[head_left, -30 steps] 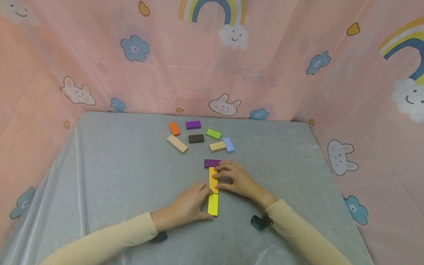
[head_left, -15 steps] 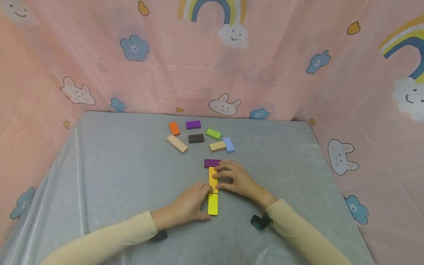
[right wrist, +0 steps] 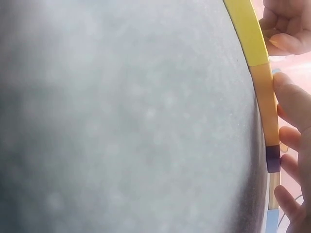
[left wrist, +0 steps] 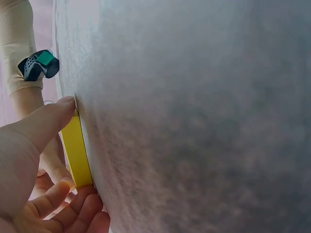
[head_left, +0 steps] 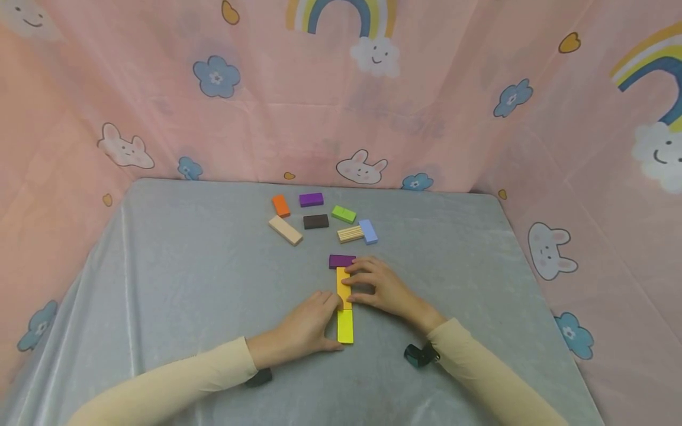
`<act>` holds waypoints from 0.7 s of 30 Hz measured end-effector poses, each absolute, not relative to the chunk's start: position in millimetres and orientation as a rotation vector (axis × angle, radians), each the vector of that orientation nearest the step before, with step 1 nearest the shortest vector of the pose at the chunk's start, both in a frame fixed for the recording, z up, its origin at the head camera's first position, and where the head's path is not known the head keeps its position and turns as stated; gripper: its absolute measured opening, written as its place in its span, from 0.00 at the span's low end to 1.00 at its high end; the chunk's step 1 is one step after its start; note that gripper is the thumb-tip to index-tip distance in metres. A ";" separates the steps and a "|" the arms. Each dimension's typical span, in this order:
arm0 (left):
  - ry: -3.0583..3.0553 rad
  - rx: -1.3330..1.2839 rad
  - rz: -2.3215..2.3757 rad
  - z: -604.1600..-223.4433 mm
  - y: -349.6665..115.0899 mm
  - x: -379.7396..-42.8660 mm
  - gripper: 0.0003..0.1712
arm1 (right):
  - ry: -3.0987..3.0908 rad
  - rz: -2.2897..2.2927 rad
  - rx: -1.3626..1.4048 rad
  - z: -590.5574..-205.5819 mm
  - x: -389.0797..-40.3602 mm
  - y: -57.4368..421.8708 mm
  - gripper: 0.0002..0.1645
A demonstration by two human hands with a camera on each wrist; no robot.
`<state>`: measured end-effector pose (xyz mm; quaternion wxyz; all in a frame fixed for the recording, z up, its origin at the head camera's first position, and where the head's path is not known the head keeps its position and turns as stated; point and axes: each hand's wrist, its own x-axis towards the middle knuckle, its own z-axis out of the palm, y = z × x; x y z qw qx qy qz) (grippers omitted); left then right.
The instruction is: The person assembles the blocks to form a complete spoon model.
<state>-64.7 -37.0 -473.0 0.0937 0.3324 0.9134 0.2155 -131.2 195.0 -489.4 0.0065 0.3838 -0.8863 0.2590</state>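
In the head view, a yellow block (head_left: 345, 327), an orange-yellow block (head_left: 344, 291) and a dark purple block (head_left: 340, 261) lie in a T, the purple one crosswise at the far end. My left hand (head_left: 301, 331) holds the yellow block lengthwise; the left wrist view has the thumb at one end of this block (left wrist: 76, 153) and fingertips at the other. From the right, my right hand (head_left: 386, 290) rests bent, spread fingers on the orange-yellow block. Its thumb touches that block (right wrist: 266, 104) in the right wrist view. Part of the purple block is hidden under fingers.
Farther back lie an orange block (head_left: 280, 206), a violet block (head_left: 311, 200), a black block (head_left: 316, 222), a green block (head_left: 343, 214), a beige block (head_left: 285, 231), a ridged tan block (head_left: 349, 235) and a light blue block (head_left: 368, 231). A grey cloth (head_left: 213, 284) covers the table.
The yellow block has shifted slightly right and lies against the orange-yellow block's near end. My left hand has moved a little with it. The right hand stays in place.
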 end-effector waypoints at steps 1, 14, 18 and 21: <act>2.713 0.986 0.639 -473.2 -36.9 -64.7 0.39 | -2.774 0.813 1.199 -489.0 -131.2 195.0 0.22; 2.719 0.996 0.647 -473.0 -37.3 -65.3 0.40 | -2.775 0.829 1.200 -488.5 -132.5 194.9 0.22; 2.717 0.998 0.640 -472.9 -37.6 -65.2 0.40 | -2.774 0.825 1.203 -488.4 -132.0 194.5 0.22; 2.707 0.997 0.648 -473.8 -38.4 -65.6 0.41 | -2.767 0.822 1.206 -488.0 -131.2 194.3 0.22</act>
